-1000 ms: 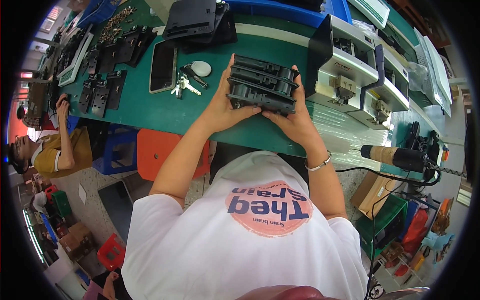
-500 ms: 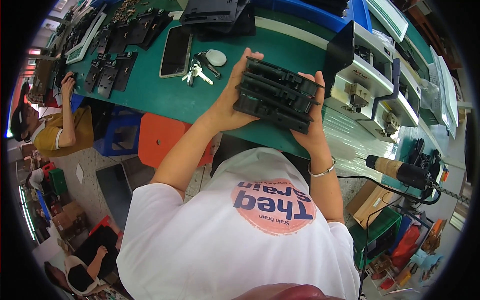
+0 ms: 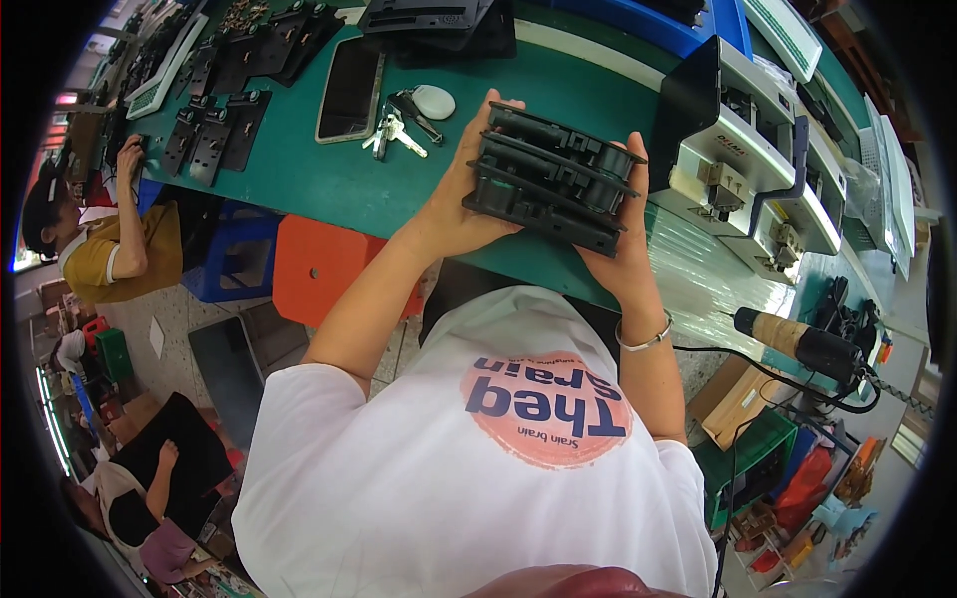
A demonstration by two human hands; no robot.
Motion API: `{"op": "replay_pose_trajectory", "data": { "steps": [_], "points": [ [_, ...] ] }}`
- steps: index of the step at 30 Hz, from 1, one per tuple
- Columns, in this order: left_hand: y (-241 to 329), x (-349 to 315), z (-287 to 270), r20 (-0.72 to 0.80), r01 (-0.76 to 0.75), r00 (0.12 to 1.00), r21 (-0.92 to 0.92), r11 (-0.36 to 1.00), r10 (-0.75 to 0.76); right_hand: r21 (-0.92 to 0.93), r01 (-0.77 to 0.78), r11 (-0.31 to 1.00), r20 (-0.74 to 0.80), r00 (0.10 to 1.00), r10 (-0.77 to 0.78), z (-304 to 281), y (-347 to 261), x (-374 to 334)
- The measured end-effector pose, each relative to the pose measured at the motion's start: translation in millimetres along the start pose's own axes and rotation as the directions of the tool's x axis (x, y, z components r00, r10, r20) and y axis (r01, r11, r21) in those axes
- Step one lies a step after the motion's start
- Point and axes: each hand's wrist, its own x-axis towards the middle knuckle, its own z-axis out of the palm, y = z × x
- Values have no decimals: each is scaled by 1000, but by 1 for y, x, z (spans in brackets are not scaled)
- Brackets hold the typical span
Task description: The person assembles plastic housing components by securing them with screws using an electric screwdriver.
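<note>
One stack of black moulded parts (image 3: 550, 181), held over the green worktop (image 3: 289, 194) between left hand (image 3: 461, 214) and right hand (image 3: 625, 254), fingers (image 3: 637, 151) gripping its opposite ends; to its left, one dark-screened phone (image 3: 351, 88) and one bunch of keys (image 3: 398, 134); to its right, silver-and-black machines (image 3: 720, 149).

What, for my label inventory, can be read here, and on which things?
I won't copy wording.
White fabric T-shirt: large dark-blue letters on a round pink print; one small line blurred.
Boxy silver-black metal machine: small lettering.
Held stack of black plastic parts: any marking too small to read.
</note>
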Motion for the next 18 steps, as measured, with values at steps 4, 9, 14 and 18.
{"op": "replay_pose_trajectory", "data": {
  "steps": [4, 9, 14, 18],
  "points": [
    [0, -3, 3, -45, 44, 998, -90, 995, -48, -32, 18, 999, -9, 1000, -19, 1, -2, 0],
    [4, -4, 4, -54, 88, 994, -152, 985, -97, -31, 37, 999, -3, 999, -37, 1, -2, 0],
    [0, -2, 4, -63, 21, 998, -125, 992, -29, -4, -8, 1000, -3, 1000, 8, 1, -2, 0],
    [11, 1, 0, -41, 9, 999, -103, 995, -13, -27, -98, 995, -11, 995, 97, -1, -6, 2]
  ]
}}
